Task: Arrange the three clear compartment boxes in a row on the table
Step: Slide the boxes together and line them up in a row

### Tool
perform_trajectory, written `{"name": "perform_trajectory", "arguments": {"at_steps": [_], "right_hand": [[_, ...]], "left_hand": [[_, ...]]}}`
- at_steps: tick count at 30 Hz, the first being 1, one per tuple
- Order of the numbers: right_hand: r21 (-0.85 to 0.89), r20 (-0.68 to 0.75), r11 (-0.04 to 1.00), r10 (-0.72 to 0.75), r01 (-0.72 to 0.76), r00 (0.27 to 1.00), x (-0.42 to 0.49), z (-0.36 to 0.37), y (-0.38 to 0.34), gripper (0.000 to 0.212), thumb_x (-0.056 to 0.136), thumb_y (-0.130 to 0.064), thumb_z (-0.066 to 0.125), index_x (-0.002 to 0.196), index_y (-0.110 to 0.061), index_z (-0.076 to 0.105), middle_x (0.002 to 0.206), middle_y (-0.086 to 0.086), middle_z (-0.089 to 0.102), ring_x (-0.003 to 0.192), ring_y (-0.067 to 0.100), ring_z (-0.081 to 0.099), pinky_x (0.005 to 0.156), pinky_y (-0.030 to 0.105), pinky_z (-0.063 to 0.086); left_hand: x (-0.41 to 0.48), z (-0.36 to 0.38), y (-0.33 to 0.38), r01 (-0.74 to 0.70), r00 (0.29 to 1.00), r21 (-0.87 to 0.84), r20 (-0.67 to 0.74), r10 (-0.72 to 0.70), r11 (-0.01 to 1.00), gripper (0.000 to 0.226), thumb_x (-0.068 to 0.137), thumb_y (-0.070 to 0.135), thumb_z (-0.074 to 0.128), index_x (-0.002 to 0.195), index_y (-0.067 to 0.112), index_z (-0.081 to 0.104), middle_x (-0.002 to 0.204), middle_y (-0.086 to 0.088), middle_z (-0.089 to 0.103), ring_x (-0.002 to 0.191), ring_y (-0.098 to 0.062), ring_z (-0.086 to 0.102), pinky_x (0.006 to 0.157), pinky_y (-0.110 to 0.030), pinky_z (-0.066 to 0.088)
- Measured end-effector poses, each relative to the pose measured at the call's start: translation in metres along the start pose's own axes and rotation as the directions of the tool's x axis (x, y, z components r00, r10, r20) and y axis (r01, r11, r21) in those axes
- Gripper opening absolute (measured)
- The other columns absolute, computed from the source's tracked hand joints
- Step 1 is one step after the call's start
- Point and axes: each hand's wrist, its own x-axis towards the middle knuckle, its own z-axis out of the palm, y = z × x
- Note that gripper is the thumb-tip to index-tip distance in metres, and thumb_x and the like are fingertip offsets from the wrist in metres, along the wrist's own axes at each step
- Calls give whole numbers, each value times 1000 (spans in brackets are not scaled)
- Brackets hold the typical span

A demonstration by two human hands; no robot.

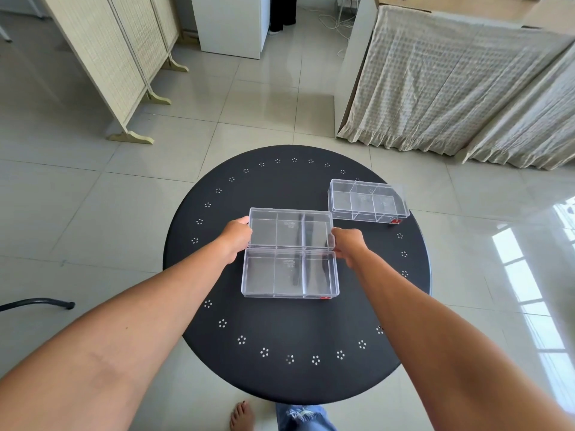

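Note:
Three clear compartment boxes rest on the round black table. The middle box is held at both short ends: my left hand grips its left side and my right hand its right side. The near box sits directly in front of it, their long edges touching. The third box stands apart at the table's far right, close to the rim, slightly turned. Each box has three compartments and a small red label at a corner.
A folding screen stands on the tiled floor at the far left. A cloth-covered bench is at the far right. A black chair part pokes in at the left. My bare foot shows below the table.

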Motion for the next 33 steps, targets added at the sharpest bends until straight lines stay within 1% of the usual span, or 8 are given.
{"name": "perform_trajectory", "arguments": {"at_steps": [3,8,12,15,20,26,29,33], "right_hand": [[53,-2,999,8,-7,1000,0,0,0,7,84,-18,50,84,-11,51,67,6,48,71,24,49,69,36,44],[75,16,997,14,-15,1000,9,0,5,15,74,-21,50,85,-13,55,77,10,54,70,26,51,67,38,46],[87,3,996,5,-5,1000,4,0,3,8,80,-20,51,80,-12,53,74,9,52,72,26,50,68,37,45],[93,10,996,5,-6,1000,5,0,4,10,79,-20,51,82,-11,53,75,9,52,72,27,51,69,39,47],[101,45,995,9,-13,999,9,-1,6,20,71,-24,49,83,-11,60,76,8,60,71,26,56,79,44,56],[104,45,995,-1,-4,999,4,-1,4,22,73,-22,50,85,-11,64,74,7,64,71,27,59,89,51,54],[106,41,994,-1,-4,999,2,-1,3,21,75,-21,50,86,-10,64,73,7,64,70,27,61,88,52,56],[98,33,995,5,-9,999,0,-1,2,21,77,-21,49,89,-8,62,75,8,63,70,27,60,88,50,55]], "left_hand": [[2,1,-2,4,1000,-17,9,-4,1000,44,94,1,30,108,31,59,84,7,49,76,-11,41,72,-26,38],[6,2,-2,18,1000,-13,0,-18,1000,43,94,1,30,84,35,55,79,10,44,67,-6,35,63,-23,33],[14,-1,-9,28,1000,20,6,-28,999,46,87,6,30,100,32,65,100,2,54,88,-17,41,68,-28,34],[16,-2,-11,38,999,19,-4,-38,999,51,86,8,31,118,29,63,108,4,57,91,-18,43,72,-29,38],[11,-1,-7,49,998,0,-27,-49,999,37,87,3,33,75,28,56,85,7,45,68,-11,34,59,-26,27],[7,1,-3,42,999,-3,-28,-42,999,44,92,0,32,74,32,56,78,10,45,65,-8,34,62,-26,31],[5,1,-2,41,999,14,-11,-41,999,42,90,1,32,92,32,61,89,6,52,78,-14,40,68,-28,34],[3,2,1,56,998,6,-30,-56,998,44,92,-1,33,117,28,56,83,9,50,68,-9,39,65,-26,35]]}}
